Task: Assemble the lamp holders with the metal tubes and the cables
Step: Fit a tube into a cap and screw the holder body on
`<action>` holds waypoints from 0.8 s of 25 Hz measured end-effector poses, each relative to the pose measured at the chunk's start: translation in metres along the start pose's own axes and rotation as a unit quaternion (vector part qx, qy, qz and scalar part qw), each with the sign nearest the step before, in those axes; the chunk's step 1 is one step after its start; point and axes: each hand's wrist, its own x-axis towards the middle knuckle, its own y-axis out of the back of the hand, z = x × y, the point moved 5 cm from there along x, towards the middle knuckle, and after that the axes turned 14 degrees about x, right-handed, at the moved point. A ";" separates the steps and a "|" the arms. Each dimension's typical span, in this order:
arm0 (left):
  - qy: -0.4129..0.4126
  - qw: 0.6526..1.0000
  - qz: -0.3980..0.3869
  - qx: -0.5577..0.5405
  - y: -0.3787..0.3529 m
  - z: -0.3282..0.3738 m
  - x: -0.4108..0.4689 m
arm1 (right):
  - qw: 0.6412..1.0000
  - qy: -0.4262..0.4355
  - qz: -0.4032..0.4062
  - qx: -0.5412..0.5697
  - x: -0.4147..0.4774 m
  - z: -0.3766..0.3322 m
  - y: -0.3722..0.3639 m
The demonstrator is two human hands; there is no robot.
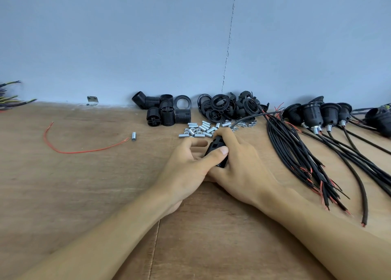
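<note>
Wooden tabletop (84, 184) against a pale blue wall (127, 36). Lamp holder (218, 150), black, sits just in front of the metal tube pile (201, 129), held between both hands low over the wood. Right hand (239, 167) wraps its fingers round the holder's far side. Left hand (190, 169) pinches it with the thumb pressed across the top, index finger stretched out toward the pile. No tube or cable shows in the holder; most of it is hidden by the fingers.

Likely step: readying this holder for a tube. To do it well, steady the body with the right hand and free the left to take one tube from the pile. Start the thread square and turn lightly; plastic probably cross-threads easily. Don't sweep the pile with the wrist, since tubes roll.

Nuts (245, 125) lie just right of the pile. Holder bodies (165, 110) stand behind and left of it, rings and caps (228, 108) behind it. Loose cables (300, 153) fan out to its right, finished holders (313, 114) beyond them. A lone tube (133, 136) and a red wire (80, 151) lie well left of the pile.
</note>
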 end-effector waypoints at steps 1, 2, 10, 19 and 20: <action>0.001 1.000 -0.001 0.002 0.000 -0.001 0.000 | 1.000 0.004 -0.001 -0.002 0.000 -0.001 0.000; -0.001 1.000 -0.004 0.000 -0.001 -0.001 0.000 | 1.000 0.007 0.000 -0.004 0.000 -0.001 0.001; -0.013 0.999 0.004 -0.032 -0.004 -0.001 0.000 | 0.999 0.020 0.013 -0.044 0.000 -0.003 0.002; -0.024 0.999 -0.005 -0.047 -0.002 0.002 0.001 | 0.999 0.033 0.022 -0.031 0.002 0.000 0.001; -0.025 0.998 -0.011 -0.048 -0.002 0.002 0.002 | 0.999 0.028 0.023 -0.022 0.002 0.000 0.001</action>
